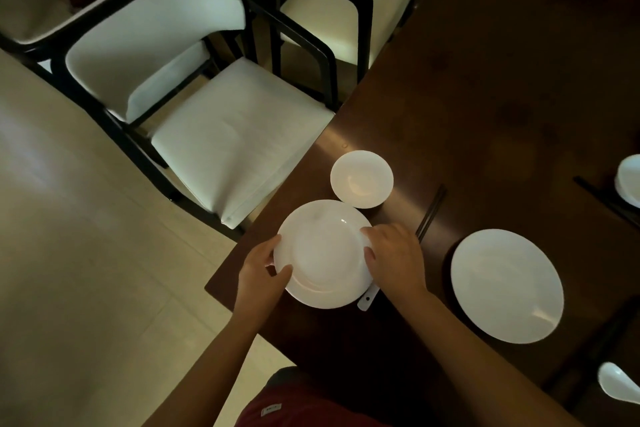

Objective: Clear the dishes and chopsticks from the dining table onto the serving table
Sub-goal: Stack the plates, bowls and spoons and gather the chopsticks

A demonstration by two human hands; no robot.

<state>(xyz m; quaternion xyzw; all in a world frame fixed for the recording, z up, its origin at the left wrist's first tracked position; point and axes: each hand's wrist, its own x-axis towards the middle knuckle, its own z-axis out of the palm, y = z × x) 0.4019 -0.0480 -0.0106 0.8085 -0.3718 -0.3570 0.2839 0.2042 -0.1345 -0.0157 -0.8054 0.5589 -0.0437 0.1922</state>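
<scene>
— Head view: both hands on the white plate [323, 253] at the corner of the dark dining table [485, 97].
— Grip?
— Left hand [265, 276] curls round its left rim, right hand [393, 253] holds the right rim.
— Around it?
— Small bowl [362, 179] just beyond, dark chopsticks [431, 213] beside the right hand, a second plate [507, 286] further right.

Bowl [361, 179] and chopsticks [430, 214] crowd the held plate [322, 253]; bare table [485, 97] lies open beyond.
</scene>
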